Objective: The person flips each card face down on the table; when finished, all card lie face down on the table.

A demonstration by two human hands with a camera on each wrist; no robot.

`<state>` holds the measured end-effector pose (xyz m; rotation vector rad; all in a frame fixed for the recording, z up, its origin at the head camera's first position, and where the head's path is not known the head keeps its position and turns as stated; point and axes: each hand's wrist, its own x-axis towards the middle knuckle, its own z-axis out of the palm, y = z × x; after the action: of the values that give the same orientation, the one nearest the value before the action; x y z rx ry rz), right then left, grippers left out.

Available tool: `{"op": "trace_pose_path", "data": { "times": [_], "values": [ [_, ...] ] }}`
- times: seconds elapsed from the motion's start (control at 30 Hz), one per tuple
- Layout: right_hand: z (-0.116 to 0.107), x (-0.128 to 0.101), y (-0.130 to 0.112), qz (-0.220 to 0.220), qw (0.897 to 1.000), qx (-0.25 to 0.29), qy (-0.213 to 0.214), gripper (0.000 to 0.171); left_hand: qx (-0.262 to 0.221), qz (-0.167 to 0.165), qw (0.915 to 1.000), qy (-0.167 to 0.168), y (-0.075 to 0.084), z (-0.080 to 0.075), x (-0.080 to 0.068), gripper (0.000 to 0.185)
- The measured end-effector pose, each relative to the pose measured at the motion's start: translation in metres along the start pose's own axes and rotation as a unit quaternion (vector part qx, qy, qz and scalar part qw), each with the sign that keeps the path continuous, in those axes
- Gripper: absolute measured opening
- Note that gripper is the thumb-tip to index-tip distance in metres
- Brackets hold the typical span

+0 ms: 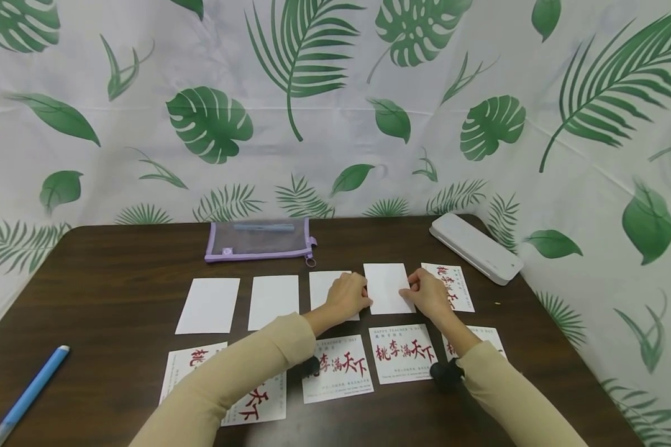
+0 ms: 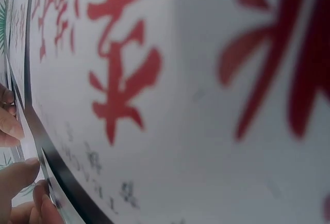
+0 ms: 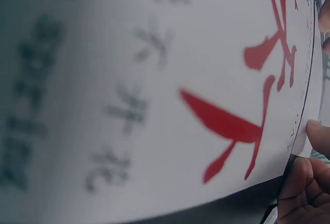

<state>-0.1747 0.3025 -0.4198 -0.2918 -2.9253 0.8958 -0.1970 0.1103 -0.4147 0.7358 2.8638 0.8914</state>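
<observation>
Toward the right end of the far row, one blank card sits between the two hands, above the dark table or on it; which, I cannot tell. Thumb and bent fingers of the left hand pinch its left edge, nearly closed; the right hand does likewise at the right edge. Handling it well probably means a light, even grip with both edges level, so the card (it looks easy to bend) does not bow. A low sleeve could drag on the printed cards. Only the head view shows both rows and the mesh pouch behind; the wrist views instead give large red characters and, in the right one, the thumb above curled fingers.
</observation>
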Motion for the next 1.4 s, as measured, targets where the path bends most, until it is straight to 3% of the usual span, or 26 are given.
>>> {"op": "trace_pose_path", "data": {
  "times": [0.23,0.33,0.43,0.6,0.7,0.83,1.0,1.2,1.4],
  "values": [
    [-0.004,0.0,0.001,-0.03,0.999,-0.02,0.005,0.027,0.0,-0.002,1.0,-0.006,0.001,-0.004,0.002,0.019],
    [-0.012,0.002,0.007,-0.033,0.999,0.005,0.012,0.029,-0.012,-0.003,0.9999,-0.011,0.003,-0.005,0.003,0.02],
    [-0.027,0.006,0.018,-0.006,0.998,0.056,0.038,0.03,-0.048,0.006,0.9988,-0.01,0.006,-0.007,0.008,0.018],
    [-0.05,0.012,0.044,0.057,0.989,0.124,0.064,0.036,-0.13,-0.002,0.9907,-0.039,0.02,-0.001,0.02,0.049],
    [-0.056,0.014,0.056,0.077,0.985,0.144,0.059,0.04,-0.168,-0.018,0.9839,-0.058,0.031,0.008,0.026,0.053],
    [-0.058,0.017,0.069,0.093,0.986,0.124,0.062,0.039,-0.203,-0.022,0.9768,-0.065,0.043,0.018,0.03,0.053],
    [-0.061,0.022,0.08,0.096,0.989,0.099,0.049,0.042,-0.211,-0.03,0.9748,-0.068,0.054,0.024,0.034,0.053],
    [-0.061,0.028,0.082,0.082,0.995,0.047,0.029,0.048,-0.226,-0.055,0.9697,-0.076,0.064,0.03,0.043,0.056],
    [-0.06,0.03,0.082,0.077,0.996,0.038,0.019,0.046,-0.228,-0.061,0.9685,-0.079,0.073,0.038,0.05,0.058]
  ]
}}
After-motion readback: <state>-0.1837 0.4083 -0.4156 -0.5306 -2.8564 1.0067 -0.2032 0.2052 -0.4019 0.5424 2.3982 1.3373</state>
